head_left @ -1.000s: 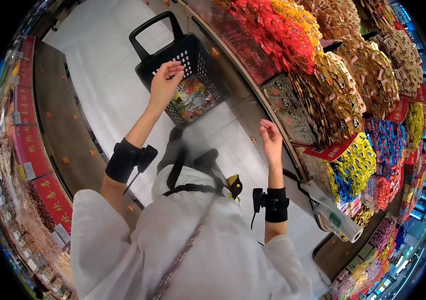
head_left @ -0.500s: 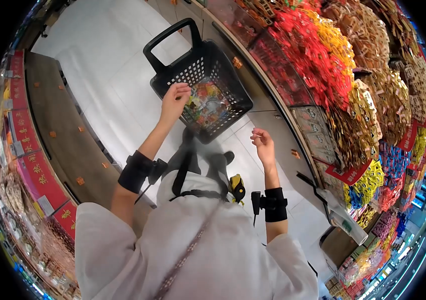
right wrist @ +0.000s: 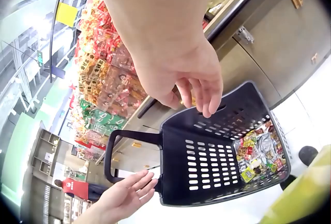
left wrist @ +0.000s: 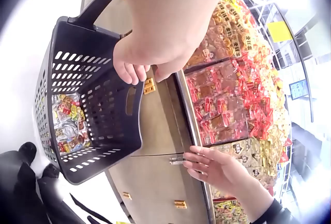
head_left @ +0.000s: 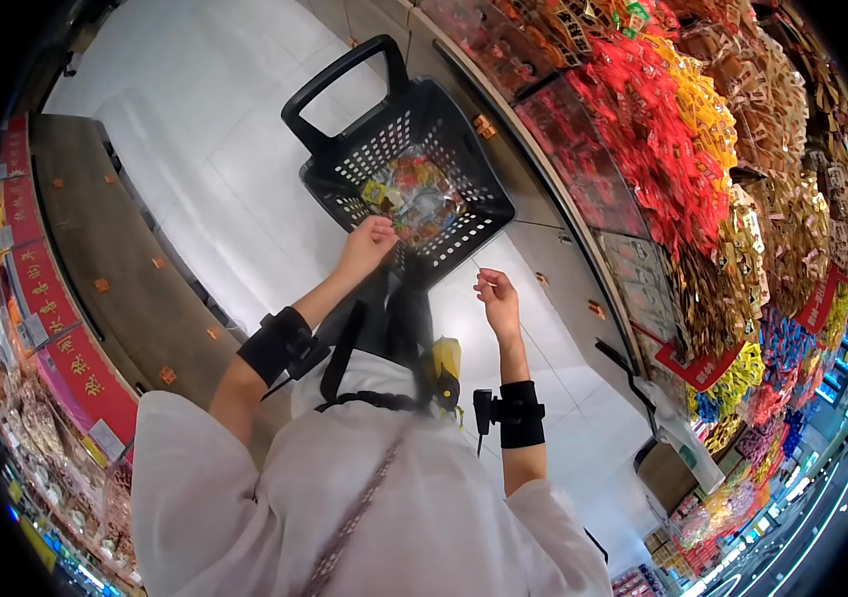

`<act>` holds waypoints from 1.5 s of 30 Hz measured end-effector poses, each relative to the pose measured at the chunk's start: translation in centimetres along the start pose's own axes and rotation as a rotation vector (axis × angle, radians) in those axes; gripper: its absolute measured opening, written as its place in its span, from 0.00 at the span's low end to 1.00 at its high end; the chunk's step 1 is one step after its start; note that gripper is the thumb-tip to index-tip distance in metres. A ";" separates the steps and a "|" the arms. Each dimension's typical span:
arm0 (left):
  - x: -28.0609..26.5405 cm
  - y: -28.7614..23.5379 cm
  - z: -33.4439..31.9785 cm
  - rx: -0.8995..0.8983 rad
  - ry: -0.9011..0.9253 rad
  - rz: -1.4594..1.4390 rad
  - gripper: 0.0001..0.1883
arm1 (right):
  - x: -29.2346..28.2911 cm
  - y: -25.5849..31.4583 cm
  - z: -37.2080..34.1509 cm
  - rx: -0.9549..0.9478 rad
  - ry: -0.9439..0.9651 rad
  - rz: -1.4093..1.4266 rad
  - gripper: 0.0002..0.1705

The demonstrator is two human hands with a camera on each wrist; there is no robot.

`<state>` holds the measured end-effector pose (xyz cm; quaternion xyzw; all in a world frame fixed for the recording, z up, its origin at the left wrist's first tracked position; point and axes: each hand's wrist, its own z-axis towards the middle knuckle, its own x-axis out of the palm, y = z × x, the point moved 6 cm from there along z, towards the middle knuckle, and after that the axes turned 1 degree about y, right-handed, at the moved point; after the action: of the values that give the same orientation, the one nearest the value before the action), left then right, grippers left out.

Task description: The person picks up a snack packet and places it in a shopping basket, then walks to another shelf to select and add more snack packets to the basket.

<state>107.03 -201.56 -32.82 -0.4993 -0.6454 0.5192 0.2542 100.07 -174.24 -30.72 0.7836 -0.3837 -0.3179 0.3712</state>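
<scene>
A black basket (head_left: 489,169) with a raised handle stands on the floor in front of the person, several colourful wrapped packets (head_left: 424,204) inside it. The left hand (head_left: 369,246), fingers loosely bent and holding nothing, hovers by the basket's near left side in the head view. Off the basket's near right corner is the right hand (head_left: 500,300), its fingers relaxed and nothing in them. The left wrist view shows the left hand (left wrist: 152,58) above the basket's side and the right hand (left wrist: 222,169) farther off. In the right wrist view, the left hand (right wrist: 124,198) is palm-up.
Candy shelves (head_left: 633,149) heaped with wrapped sweets run along the right, and another display with red signs (head_left: 86,373) lines the left. A plastic bag roll (head_left: 688,448) hangs at the right counter's edge. A person in a red shirt (right wrist: 76,189) is in the distance.
The left hand has come down from above the basket's left part to its near side. The right hand has shifted slightly left and down. The surroundings have shifted in the head view.
</scene>
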 end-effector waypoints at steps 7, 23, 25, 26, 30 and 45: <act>1.5 2.1 -0.6 -0.075 0.029 0.073 0.14 | 1.4 -1.9 2.3 -0.012 -0.003 0.055 0.12; 9.6 16.4 7.1 -0.124 -0.117 0.308 0.12 | 4.1 -10.7 11.4 0.172 0.023 0.116 0.12; 10.3 17.7 8.9 -0.142 -0.176 0.302 0.11 | 4.0 -11.7 13.3 0.246 -0.021 0.213 0.13; 10.7 19.4 10.0 -0.195 -0.224 0.320 0.09 | 4.0 -11.7 14.3 0.290 -0.043 0.238 0.13; 13.9 25.1 15.2 -0.635 -0.037 0.419 0.13 | 4.1 -13.4 19.0 0.285 -0.039 0.283 0.14; 14.1 47.6 28.8 -0.649 -0.266 0.351 0.14 | 1.8 -11.4 29.4 0.057 0.073 0.335 0.16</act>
<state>95.49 -202.50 -89.09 -0.5849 -0.7081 0.3839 -0.0953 82.11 -180.79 -55.85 0.7298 -0.5041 -0.2119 0.4103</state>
